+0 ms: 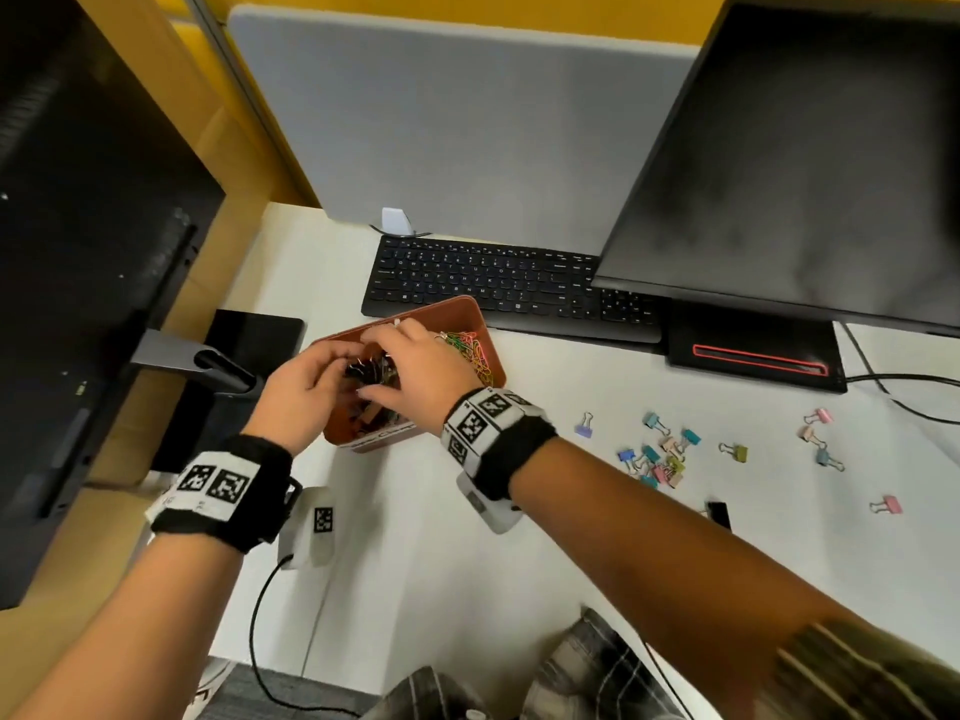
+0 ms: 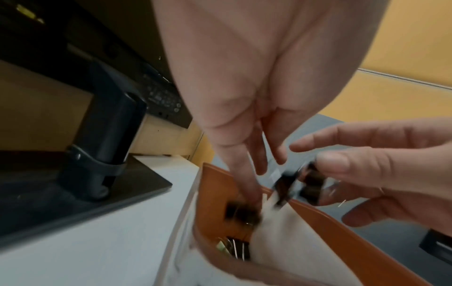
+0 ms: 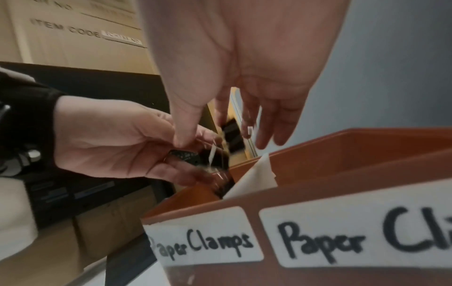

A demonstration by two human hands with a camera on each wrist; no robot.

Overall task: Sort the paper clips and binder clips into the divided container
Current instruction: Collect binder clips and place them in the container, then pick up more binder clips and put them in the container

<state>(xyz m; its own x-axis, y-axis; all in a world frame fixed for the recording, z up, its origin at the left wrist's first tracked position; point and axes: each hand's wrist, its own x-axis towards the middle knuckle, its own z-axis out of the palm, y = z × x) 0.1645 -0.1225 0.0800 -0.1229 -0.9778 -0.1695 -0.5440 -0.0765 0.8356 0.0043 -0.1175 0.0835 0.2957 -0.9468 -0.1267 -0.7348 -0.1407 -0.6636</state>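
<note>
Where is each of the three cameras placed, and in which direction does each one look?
Head: on the person's head, looking forward and down at the desk; both forearms, the left hand and the right hand over the brown container.
Left wrist: on the left wrist, looking along the left palm and fingers down into the container; the right hand enters from the side.
Right wrist: on the right wrist, looking along the right palm toward the container's labels; the left hand shows.
Shared: all show black binder clips between the hands.

Office desk: keyboard (image 1: pixel 511 288), monitor (image 1: pixel 789 158), partition (image 1: pixel 457 122)
</note>
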